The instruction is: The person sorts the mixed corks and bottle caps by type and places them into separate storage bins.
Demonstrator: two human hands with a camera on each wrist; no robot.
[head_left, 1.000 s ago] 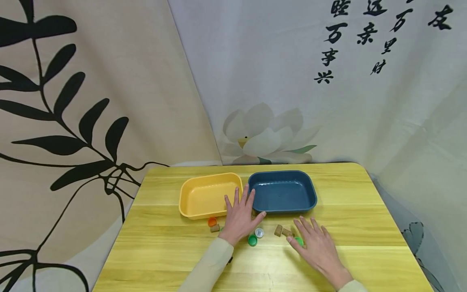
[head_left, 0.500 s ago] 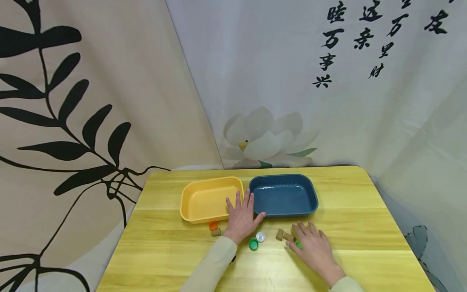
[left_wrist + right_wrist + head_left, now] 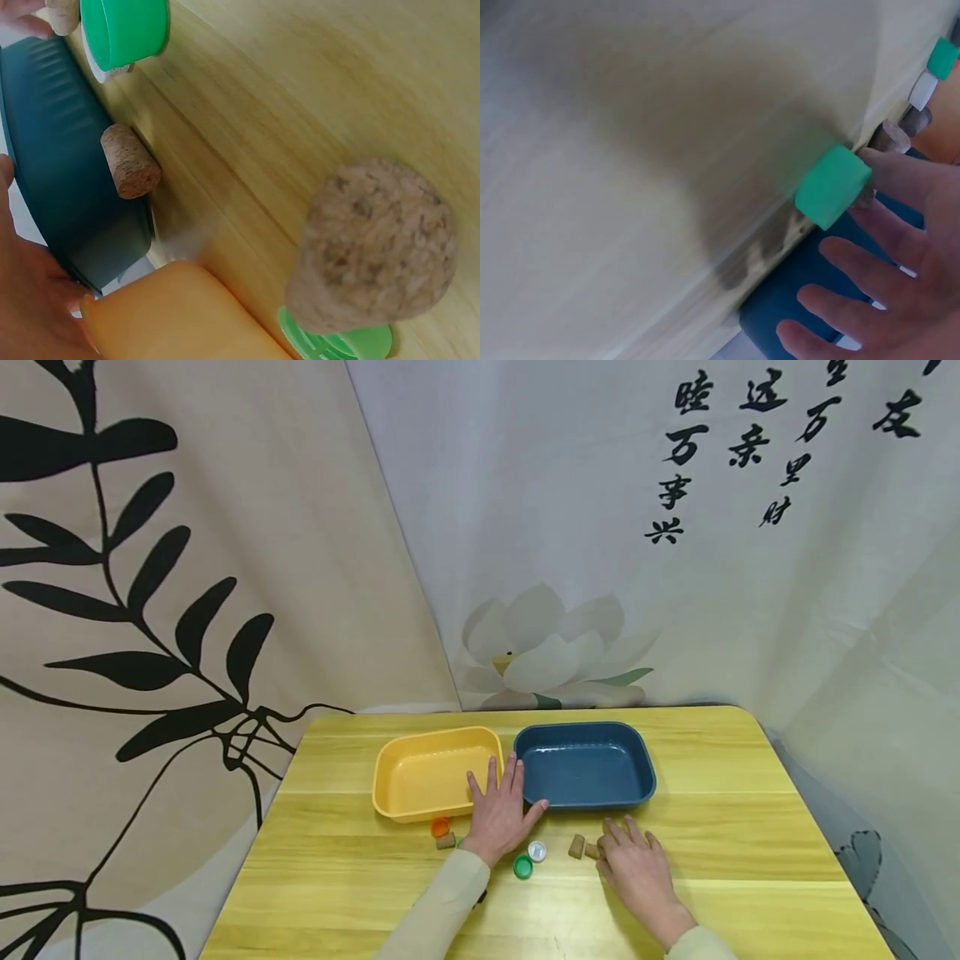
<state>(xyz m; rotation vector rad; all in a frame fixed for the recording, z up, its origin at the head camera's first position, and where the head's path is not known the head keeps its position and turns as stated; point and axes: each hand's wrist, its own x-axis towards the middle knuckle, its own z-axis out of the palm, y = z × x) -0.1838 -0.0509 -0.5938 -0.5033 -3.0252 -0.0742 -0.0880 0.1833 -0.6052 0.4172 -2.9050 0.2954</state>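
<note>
My left hand (image 3: 501,818) lies with spread, straight fingers across the adjoining rims of the yellow tray (image 3: 420,777) and the blue tray (image 3: 585,768), its thumb along the blue tray's front edge. To the right, my right hand (image 3: 639,870) reaches low over the table. Its thumb and index finger pinch the end of a cork (image 3: 592,851), while the other fingers stay extended. A green bottle cap (image 3: 832,186) sits under that hand, hidden in the head view. Just left lies a second cork (image 3: 576,846).
Between the hands lie a white cap (image 3: 537,851) and a green cap (image 3: 522,867). Before the yellow tray are an orange cap (image 3: 440,827) and a cork (image 3: 446,841); another green cap (image 3: 345,341) peeks out near the left wrist. Printed cloth (image 3: 720,610) hangs behind the table.
My right hand has moved left, drawing its fingers together at the cork and covering the green cap. The left hand keeps its place on the trays. The head view has tilted slightly up.
</note>
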